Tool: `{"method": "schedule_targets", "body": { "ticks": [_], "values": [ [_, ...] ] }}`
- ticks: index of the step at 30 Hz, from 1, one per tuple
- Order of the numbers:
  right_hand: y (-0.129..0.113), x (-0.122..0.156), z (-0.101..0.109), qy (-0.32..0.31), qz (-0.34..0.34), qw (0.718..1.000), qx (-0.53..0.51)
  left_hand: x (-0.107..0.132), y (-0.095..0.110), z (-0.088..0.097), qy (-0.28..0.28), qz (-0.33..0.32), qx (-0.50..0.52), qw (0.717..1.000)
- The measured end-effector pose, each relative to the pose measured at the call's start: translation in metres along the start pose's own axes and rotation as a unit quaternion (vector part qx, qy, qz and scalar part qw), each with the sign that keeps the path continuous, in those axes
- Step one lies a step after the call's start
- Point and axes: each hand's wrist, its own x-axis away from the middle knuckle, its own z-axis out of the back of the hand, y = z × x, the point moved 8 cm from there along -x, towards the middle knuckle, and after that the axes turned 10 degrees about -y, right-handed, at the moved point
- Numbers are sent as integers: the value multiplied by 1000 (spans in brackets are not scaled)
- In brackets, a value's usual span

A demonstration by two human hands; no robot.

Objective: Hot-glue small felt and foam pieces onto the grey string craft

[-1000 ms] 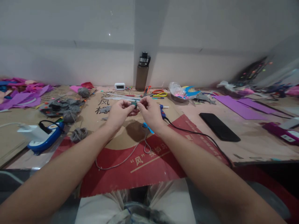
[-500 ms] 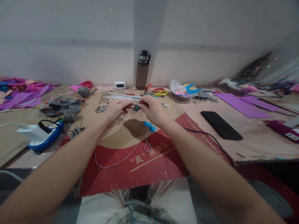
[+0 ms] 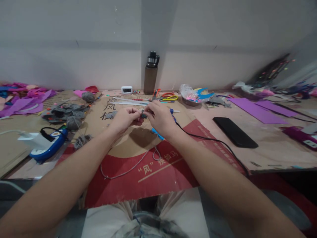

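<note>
Above the cardboard sheet (image 3: pixel 142 180), my two hands meet at a small dark grey-green piece (image 3: pixel 143 115). My left hand (image 3: pixel 127 119) has its fingers closed, thumb and forefinger pinching the piece's left side. My right hand (image 3: pixel 158 117) is also closed, pinching it from the right. The fingers cover much of the piece, so its exact kind is unclear. Below my right hand, a bright blue piece (image 3: pixel 157 133) lies partly hidden by the wrist. A grey yarn strand (image 3: pixel 123 174) curves loosely across the red part of the cardboard.
A blue tool with a white tip (image 3: pixel 174 111) and black cable lies right of my hands. Behind are scissors (image 3: pixel 169 97), a dark bottle (image 3: pixel 151 74) and a small white clock (image 3: pixel 126 90). Grey yarn balls (image 3: pixel 74 123) and a blue power strip (image 3: pixel 51 145) sit left, a black phone (image 3: pixel 234 132) right.
My left hand has moved slightly right, and its fingertips now close on the small piece. My right hand has shifted a little left and covers more of the blue piece.
</note>
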Motion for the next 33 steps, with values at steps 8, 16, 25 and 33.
{"method": "schedule_targets", "body": {
  "ticks": [8,16,25,33],
  "values": [
    [6,1,2,10,-79,996,-29,4,5,-5,33,-18,85,996],
    [18,4,-2,21,-154,983,-94,4,7,-8,42,-54,82,994],
    [19,6,0,36,-164,977,-131,3,4,-15,0,-70,121,990],
    [30,4,-9,18,-169,970,-176,3,0,-21,-44,-46,111,992]
  ]
}}
